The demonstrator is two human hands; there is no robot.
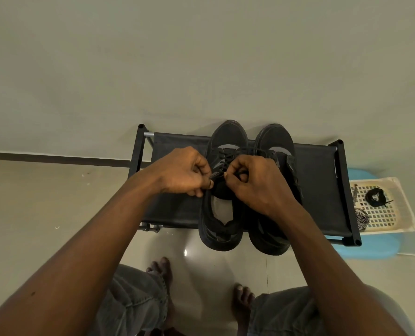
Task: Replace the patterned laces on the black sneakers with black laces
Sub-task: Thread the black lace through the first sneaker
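My left hand (184, 174) and right hand (256, 187) each pinched the black lace (216, 175), fingers curled, above one black sneaker (228, 135) on the rack (177, 146).

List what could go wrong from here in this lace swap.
The black sneakers overhang the black fabric rack at its front edge; tugging the black lace pinched by left hand and right hand could tip one off. The striped black-and-white lace hangs at the cream perforated tray rim and may slide off.
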